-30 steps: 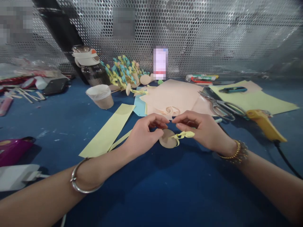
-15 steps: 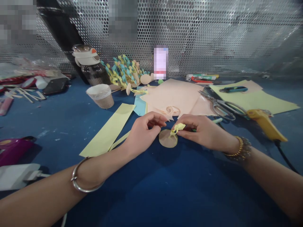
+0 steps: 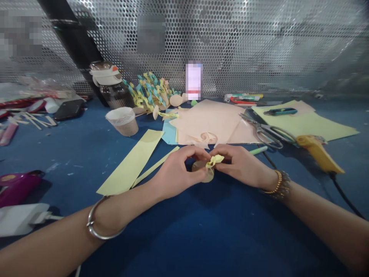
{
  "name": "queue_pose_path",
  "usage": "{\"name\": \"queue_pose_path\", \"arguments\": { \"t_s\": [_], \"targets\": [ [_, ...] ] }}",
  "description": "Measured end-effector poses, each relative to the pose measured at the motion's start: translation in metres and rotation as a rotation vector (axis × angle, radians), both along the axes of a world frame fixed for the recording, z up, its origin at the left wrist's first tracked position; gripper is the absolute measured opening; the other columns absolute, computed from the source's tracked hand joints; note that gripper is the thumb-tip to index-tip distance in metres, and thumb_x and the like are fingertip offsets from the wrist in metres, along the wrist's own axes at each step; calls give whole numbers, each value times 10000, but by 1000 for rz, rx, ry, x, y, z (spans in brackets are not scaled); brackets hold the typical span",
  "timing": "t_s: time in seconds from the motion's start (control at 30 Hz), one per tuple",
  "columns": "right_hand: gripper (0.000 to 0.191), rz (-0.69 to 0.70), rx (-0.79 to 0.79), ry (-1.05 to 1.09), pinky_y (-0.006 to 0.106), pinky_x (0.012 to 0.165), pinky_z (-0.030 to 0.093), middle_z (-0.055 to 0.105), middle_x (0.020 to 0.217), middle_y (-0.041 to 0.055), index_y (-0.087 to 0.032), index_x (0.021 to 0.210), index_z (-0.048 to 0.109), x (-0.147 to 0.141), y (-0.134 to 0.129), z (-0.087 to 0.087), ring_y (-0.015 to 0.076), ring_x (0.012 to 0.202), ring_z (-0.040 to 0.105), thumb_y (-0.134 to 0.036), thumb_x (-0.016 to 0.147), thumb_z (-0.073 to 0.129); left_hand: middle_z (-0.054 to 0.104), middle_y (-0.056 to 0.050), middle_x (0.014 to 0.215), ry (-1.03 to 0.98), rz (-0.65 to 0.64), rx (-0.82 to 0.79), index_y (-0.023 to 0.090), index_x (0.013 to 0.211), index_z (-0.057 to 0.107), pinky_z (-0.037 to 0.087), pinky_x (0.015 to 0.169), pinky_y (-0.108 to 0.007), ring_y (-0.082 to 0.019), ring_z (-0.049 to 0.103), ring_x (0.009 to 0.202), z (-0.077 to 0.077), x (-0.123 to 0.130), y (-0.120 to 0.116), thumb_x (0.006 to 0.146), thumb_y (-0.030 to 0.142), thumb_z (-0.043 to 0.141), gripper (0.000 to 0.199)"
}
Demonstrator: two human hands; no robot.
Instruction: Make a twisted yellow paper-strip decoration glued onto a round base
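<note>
A small yellow twisted paper piece [image 3: 216, 159] rises at the edge of a round tan disc [image 3: 208, 176] near the middle of the blue table. The fingers of my right hand [image 3: 240, 163] are closed on the paper piece from the right. From the left, my left hand [image 3: 178, 167] pinches the same paper piece near its lower end, its fingers covering part of the disc. Left of my left hand lie a wide yellow paper sheet [image 3: 132, 161] and a thin yellow strip [image 3: 155, 166].
Pink paper sheets [image 3: 207, 119], scissors [image 3: 266, 130] and a yellow glue gun [image 3: 319, 152] lie beyond my hands. A paper cup [image 3: 123, 122], a bottle [image 3: 113, 88] and curled paper pieces [image 3: 152, 92] stand at the back left. A purple tool [image 3: 19, 186] is at left.
My left hand has moved right, onto the paper piece, and now covers part of the disc. My right hand has shifted slightly left. The view has tilted up a little.
</note>
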State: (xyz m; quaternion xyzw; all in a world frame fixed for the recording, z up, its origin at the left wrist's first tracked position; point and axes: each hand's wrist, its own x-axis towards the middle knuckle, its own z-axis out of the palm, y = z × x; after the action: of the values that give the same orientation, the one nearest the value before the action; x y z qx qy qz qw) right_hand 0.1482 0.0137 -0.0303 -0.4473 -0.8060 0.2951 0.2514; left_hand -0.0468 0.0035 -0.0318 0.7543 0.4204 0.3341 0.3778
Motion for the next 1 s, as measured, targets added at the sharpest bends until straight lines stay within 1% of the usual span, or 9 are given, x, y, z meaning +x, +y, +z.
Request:
{"name": "queue_pose_path", "arguments": {
  "t_s": [0.07, 0.17, 0.27, 0.43, 0.6, 0.77, 0.87, 1.0],
  "targets": [
    [129, -7, -7, 44, 266, 665, 496, 674, 846, 17, -197, 859, 648, 0, 0, 0, 142, 736, 625, -130, 778, 574, 676, 3, 912, 50, 22, 6, 216, 888, 652, 457, 743, -271, -156, 607, 838, 0, 0, 0, 731, 243, 648, 159],
    [101, -22, -16, 101, 270, 668, 504, 666, 855, 22, -185, 866, 636, 0, 0, 0, 139, 745, 620, -160, 798, 566, 687, 12, 821, 84, 40, -19, 214, 818, 668, 453, 679, -261, -149, 611, 757, -3, -1, 2, 764, 289, 633, 99],
    [71, -46, -25, 156, 273, 650, 507, 659, 824, 22, -181, 841, 628, -1, 0, 2, 141, 736, 614, -214, 809, 574, 697, 8, 789, 74, 50, -40, 209, 818, 678, 455, 647, -253, -147, 617, 720, -5, -2, 5, 781, 301, 618, 117],
    [101, -48, -30, 224, 251, 609, 488, 646, 833, 18, -186, 820, 643, -1, -1, 4, 119, 682, 591, -266, 816, 582, 694, 7, 747, 69, 65, -61, 207, 797, 687, 440, 587, -238, -140, 612, 675, -7, -2, 5, 786, 312, 607, 133],
    [137, -37, -61, 276, 223, 571, 465, 629, 809, 12, -174, 819, 643, -2, -2, 5, 84, 601, 545, -283, 839, 563, 695, 7, 743, 84, 65, -65, 202, 784, 690, 439, 593, -234, -132, 613, 675, -6, -1, 5, 783, 302, 603, 132],
    [160, -50, -93, 288, 208, 587, 462, 624, 810, 15, -155, 802, 644, -2, -2, 6, 71, 602, 535, -287, 843, 563, 697, 16, 732, 100, 72, -76, 208, 771, 693, 436, 578, -226, -130, 612, 668, -6, -1, 6, 776, 303, 608, 127],
    [175, -57, -89, 276, 217, 587, 461, 630, 815, 18, -156, 811, 651, -2, -1, 6, 72, 596, 534, -298, 845, 554, 697, 18, 736, 103, 64, -79, 210, 771, 689, 441, 581, -225, -132, 613, 673, -6, -2, 6, 780, 304, 604, 127],
    [187, -54, -84, 272, 232, 579, 459, 638, 824, 25, -162, 845, 661, -1, 0, 4, 79, 594, 537, -309, 845, 544, 702, 14, 778, 101, 69, -38, 204, 801, 685, 454, 628, -230, -130, 616, 703, -5, -2, 5, 788, 289, 602, 119]
  ]
}}
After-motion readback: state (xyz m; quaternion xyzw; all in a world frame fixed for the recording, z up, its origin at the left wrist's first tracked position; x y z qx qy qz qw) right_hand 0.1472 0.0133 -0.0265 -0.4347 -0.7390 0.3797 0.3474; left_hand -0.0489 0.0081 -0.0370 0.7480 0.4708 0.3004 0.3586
